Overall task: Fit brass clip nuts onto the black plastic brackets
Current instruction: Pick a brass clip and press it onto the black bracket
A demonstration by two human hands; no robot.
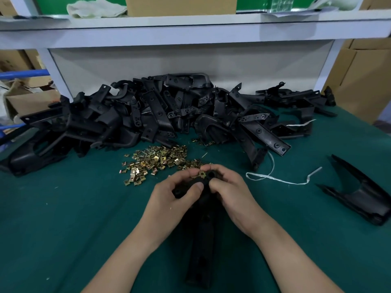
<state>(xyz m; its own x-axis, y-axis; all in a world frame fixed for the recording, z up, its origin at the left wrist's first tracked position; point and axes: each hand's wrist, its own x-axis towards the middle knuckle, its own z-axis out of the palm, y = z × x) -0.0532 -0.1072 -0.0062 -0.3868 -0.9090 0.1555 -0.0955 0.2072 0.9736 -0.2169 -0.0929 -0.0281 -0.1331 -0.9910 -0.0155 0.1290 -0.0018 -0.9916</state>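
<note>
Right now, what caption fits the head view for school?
Left hand and right hand fit a brass clip nut onto a black bracket.

A head-worn wide-angle camera looks forward and down, close over the left hand and right hand, across the surface.

A factory assembly bench: a worktable covered in dark green cloth carries a heap of black moulded plastic brackets and a loose pile of small brass clip nuts. It sits under a white-framed shelf, with brown cardboard cartons stacked alongside.
</note>
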